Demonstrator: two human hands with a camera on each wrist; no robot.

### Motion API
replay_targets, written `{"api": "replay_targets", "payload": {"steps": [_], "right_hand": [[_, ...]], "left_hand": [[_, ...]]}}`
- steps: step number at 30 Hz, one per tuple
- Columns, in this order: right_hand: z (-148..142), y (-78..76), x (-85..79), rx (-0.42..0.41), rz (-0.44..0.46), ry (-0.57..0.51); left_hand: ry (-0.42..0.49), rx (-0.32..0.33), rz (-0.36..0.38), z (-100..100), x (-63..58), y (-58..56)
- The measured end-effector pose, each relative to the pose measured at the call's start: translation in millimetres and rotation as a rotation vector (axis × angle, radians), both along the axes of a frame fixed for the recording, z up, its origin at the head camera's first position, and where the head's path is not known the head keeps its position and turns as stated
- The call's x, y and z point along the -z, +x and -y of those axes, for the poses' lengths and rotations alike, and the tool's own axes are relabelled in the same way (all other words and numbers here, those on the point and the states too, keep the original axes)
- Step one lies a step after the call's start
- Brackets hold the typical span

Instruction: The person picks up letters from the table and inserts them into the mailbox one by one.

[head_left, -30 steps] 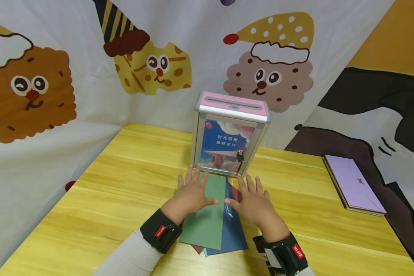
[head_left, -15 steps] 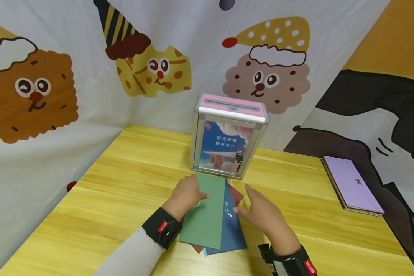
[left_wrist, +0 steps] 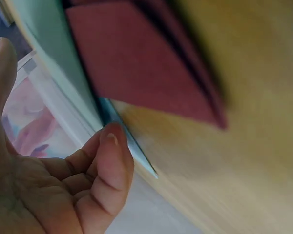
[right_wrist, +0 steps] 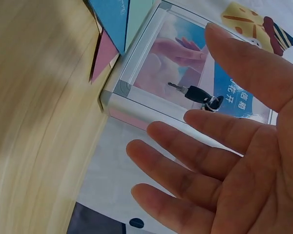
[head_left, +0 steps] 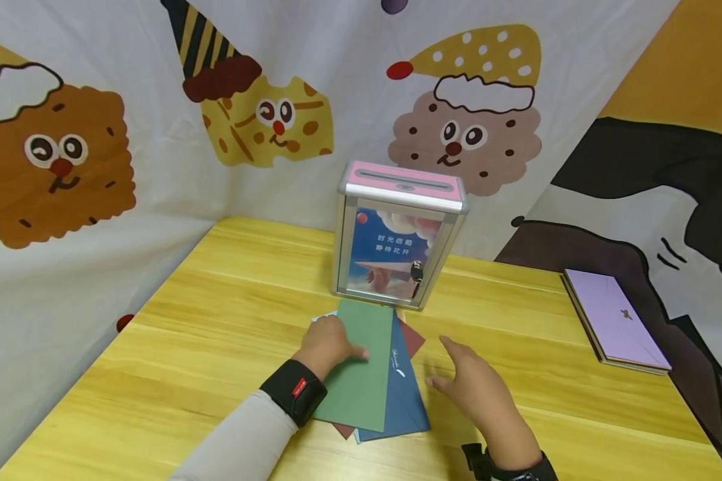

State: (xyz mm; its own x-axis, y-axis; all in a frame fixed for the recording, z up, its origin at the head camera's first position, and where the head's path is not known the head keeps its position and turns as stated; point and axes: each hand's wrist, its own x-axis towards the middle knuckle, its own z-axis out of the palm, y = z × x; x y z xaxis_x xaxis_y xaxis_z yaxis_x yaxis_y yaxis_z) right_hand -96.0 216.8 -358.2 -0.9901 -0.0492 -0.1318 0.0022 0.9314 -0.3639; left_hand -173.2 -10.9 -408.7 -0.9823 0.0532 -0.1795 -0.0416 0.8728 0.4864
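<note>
A stack of envelopes lies fanned on the table: a green envelope (head_left: 361,381) on top, a dark blue envelope (head_left: 406,394) with white script, a dark red envelope (head_left: 412,337) and a light blue one (left_wrist: 136,153). My left hand (head_left: 327,344) is at the green envelope's left edge, fingers curled with tips right at the edges and thumb spread out above the green face. To the right of the stack my right hand (head_left: 484,394) hovers with nothing in it, fingers loosely bent. Behind them stands a silver-framed letter box (head_left: 400,247) with a pink slotted top.
A key ring with a key (right_wrist: 200,95) hangs from the letter box's door lock. At the far right lies a pile of lilac envelopes (head_left: 620,321). A cartoon-printed cloth (head_left: 168,167) hangs behind the wooden table (head_left: 216,321).
Both hands have drawn back from the box's foot. The left hand's fingers have curled at the stack's left edge, uncovering a light blue corner; the right hand has moved right, off the stack.
</note>
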Motion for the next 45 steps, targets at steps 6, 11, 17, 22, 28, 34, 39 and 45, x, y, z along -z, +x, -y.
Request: {"api": "replay_targets", "payload": {"steps": [6, 11, 17, 22, 28, 34, 39, 45], "right_hand": [[1, -0.9, 0.3, -0.001, -0.004, 0.002], [3, -1.4, -2.0, -0.004, -0.019, 0.001], [4, -3.0, -3.1, 0.003, -0.015, -0.001], [4, -1.3, -4.8, -0.008, -0.025, 0.007], [3, -0.6, -5.5, -0.013, -0.026, 0.007], [1, -0.2, -6.0, -0.022, -0.032, 0.010], [0, -0.2, -9.6, -0.033, -0.036, 0.022], [0, -1.9, -17.8, -0.078, -0.066, -0.071]], "left_hand": [[-0.154, 0.077, -0.040, -4, 3.6, -1.6], [-0.202, 0.086, -0.048, -7, 1.8, -4.1], [-0.142, 0.025, 0.044, -11, -1.1, -7.1], [-0.140, 0.041, 0.060, -7, -7.3, -7.4], [-0.066, 0.062, 0.032, 1, -16.2, -5.7], [0.045, 0.094, -0.017, 14, -34.3, 4.9], [0.099, 0.154, -0.038, 24, -55.5, 18.7], [0.299, 0.184, -0.085, 30, -83.2, 32.2]]}}
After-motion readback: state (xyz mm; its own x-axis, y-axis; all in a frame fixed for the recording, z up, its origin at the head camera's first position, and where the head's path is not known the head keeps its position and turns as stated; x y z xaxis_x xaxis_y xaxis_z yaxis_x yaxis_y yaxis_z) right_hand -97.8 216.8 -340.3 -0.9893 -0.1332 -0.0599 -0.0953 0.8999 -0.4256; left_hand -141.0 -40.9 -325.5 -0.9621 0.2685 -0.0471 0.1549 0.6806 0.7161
